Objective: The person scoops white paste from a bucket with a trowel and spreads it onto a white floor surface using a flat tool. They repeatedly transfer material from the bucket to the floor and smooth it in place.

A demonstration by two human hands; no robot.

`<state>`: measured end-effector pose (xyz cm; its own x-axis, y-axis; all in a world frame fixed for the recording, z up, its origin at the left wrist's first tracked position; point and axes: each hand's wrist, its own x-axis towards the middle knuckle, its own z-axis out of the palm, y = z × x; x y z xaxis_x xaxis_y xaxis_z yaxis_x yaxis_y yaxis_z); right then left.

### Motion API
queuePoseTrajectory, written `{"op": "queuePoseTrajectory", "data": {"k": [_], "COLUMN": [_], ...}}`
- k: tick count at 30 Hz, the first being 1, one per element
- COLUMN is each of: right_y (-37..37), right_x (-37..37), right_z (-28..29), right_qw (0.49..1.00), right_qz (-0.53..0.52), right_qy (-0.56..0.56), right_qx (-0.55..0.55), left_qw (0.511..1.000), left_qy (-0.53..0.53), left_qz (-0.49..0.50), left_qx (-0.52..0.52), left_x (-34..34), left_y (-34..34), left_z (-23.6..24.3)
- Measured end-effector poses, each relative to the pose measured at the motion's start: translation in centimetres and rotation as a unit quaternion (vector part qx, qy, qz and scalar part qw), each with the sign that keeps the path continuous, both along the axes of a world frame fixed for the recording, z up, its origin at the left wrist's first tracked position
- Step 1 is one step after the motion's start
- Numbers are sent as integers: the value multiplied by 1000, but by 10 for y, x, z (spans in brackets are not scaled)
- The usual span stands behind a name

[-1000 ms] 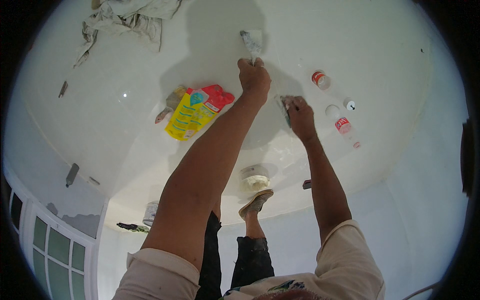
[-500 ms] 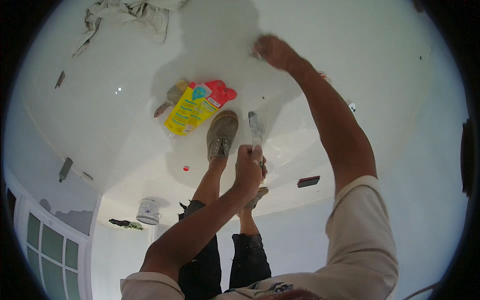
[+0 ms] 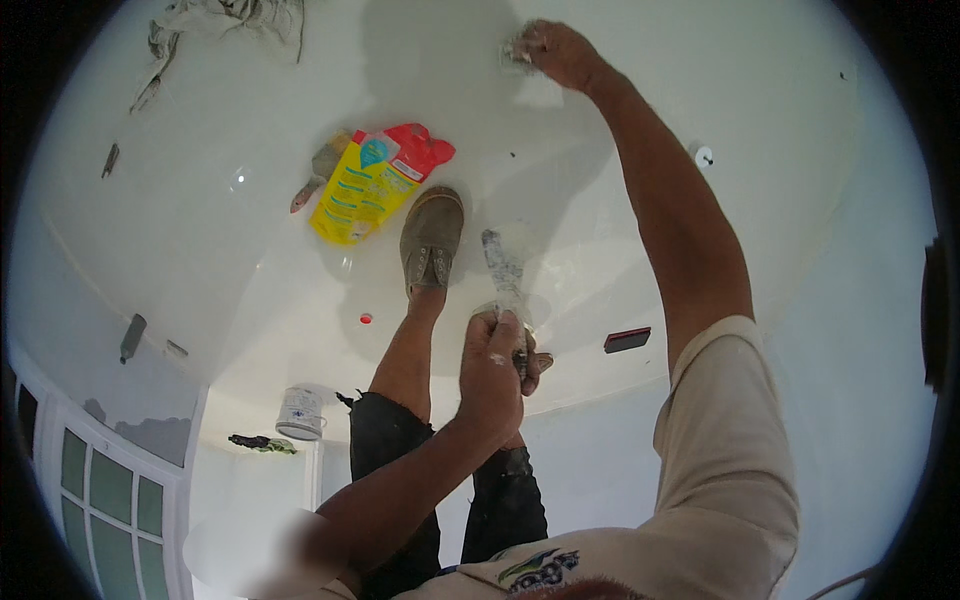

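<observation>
My left hand (image 3: 492,365), low in the middle, is closed around the handle of a putty knife (image 3: 503,262). Its blade points away from me and is smeared with white and grey. Far forward, my right hand (image 3: 565,55) has its fingers closed on a small pale, greyish thing (image 3: 515,52), too blurred to name. That hand is over the white floor, and whether it touches is unclear. A yellow and red plastic pouch (image 3: 370,190) lies left of my shoe (image 3: 433,235). Partly under the pouch lies a paintbrush (image 3: 328,160).
A crumpled pale cloth (image 3: 250,25) lies at the far left. A red cap (image 3: 366,318), a dark block with a red edge (image 3: 628,341) and a small white round thing (image 3: 704,156) are on the floor. A white bucket (image 3: 300,412) stands near a glazed door (image 3: 105,490).
My right hand has moved farther forward with the thing in it. My left hand has drawn slightly back toward me, still holding the putty knife. The view has shifted a little.
</observation>
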<state>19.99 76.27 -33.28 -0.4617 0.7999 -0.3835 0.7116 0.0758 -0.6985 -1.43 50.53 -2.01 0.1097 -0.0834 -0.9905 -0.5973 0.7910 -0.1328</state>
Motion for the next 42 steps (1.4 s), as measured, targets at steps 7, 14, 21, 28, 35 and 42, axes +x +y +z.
{"op": "queuePoseTrajectory", "data": {"k": [7,14,21,28,35,42], "right_y": [-147,-264,-105,-202,-175,-268], "right_x": [15,55,1,11,15,46], "right_z": [20,18,12,-7,29,3], "right_qw": [1000,998,983,998,993,994], "right_qz": [11,10,-29,-10,-80,-104], "right_qy": [3,58,-110,-53,-46,-34], "right_qx": [15,-13,144,13,80,14], "left_qw": [999,934,960,976,963,970], "left_qy": [-19,95,79,102,70,68], "left_qz": [-45,-244,-211,-160,-201,-171], "left_qx": [19,244,167,109,168,160], "left_x": [-14,-34,-60,-56,-45,-45], "left_y": [-49,-99,-110,-109,-104,-110], "left_z": [-24,-92,-124,-104,-95,-106]}}
